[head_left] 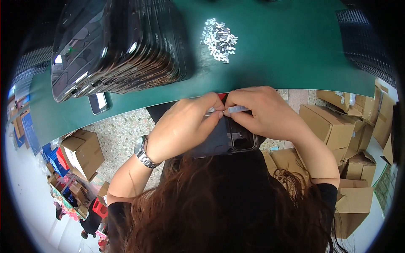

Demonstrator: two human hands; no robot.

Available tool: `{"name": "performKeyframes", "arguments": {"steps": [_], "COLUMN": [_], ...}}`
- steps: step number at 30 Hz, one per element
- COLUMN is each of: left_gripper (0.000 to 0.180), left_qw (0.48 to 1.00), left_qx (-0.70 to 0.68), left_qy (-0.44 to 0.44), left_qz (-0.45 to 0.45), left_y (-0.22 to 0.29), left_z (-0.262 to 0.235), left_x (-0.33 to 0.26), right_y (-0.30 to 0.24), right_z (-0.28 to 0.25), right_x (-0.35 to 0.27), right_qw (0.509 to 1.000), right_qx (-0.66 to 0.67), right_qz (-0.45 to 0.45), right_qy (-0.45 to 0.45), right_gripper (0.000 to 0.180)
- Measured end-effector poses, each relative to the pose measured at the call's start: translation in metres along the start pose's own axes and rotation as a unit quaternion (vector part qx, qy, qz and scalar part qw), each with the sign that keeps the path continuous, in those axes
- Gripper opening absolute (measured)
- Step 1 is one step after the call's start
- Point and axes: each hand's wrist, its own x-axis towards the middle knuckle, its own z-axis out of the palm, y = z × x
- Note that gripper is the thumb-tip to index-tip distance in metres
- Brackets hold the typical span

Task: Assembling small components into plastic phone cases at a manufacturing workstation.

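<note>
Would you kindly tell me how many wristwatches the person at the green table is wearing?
1: a silver wristwatch on the left wrist, below the left hand. The wrist below the right hand is bare, so none is hidden there.

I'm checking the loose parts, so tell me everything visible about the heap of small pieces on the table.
The heap is a loose, roughly oval scatter of many tiny oblong pieces, shiny silver-white and darker grey, some overlapping. It lies on the green table, right of the dark stack, touching only the table.
</note>
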Motion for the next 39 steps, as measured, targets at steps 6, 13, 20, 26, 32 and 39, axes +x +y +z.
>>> {"name": "performKeyframes", "arguments": {"steps": [6,13,20,26,32,39], "left_gripper": [0.011,0.009,0.015,0.013,0.016,0.014], "left_qw": [0.997,0.990,0.973,0.973,0.983,0.990], "left_qx": [0.069,0.137,0.219,0.226,0.140,0.111], "left_qy": [-0.031,0.020,0.019,0.033,0.100,0.086], "left_qz": [0.003,0.040,0.072,0.035,0.070,-0.005], "left_y": [0.008,0.012,0.015,0.007,-0.008,-0.006], "left_z": [0.000,-0.001,0.006,0.016,0.010,-0.004], "left_x": [-0.002,-0.010,-0.009,-0.013,-0.012,-0.016], "right_y": [0.004,-0.025,-0.019,-0.020,-0.008,0.012], "right_z": [0.003,0.000,0.020,0.031,-0.012,-0.008], "right_x": [-0.013,-0.020,-0.022,-0.018,0.004,0.030], "right_qw": [0.997,0.984,0.979,0.985,0.983,0.966], "right_qx": [0.071,-0.173,-0.202,-0.160,-0.014,-0.081], "right_qz": [0.032,-0.031,-0.019,0.027,0.043,0.081], "right_qy": [-0.008,0.022,0.014,0.057,0.177,0.231], "right_gripper": [0.016,0.028,0.023,0.012,0.022,0.012]}}
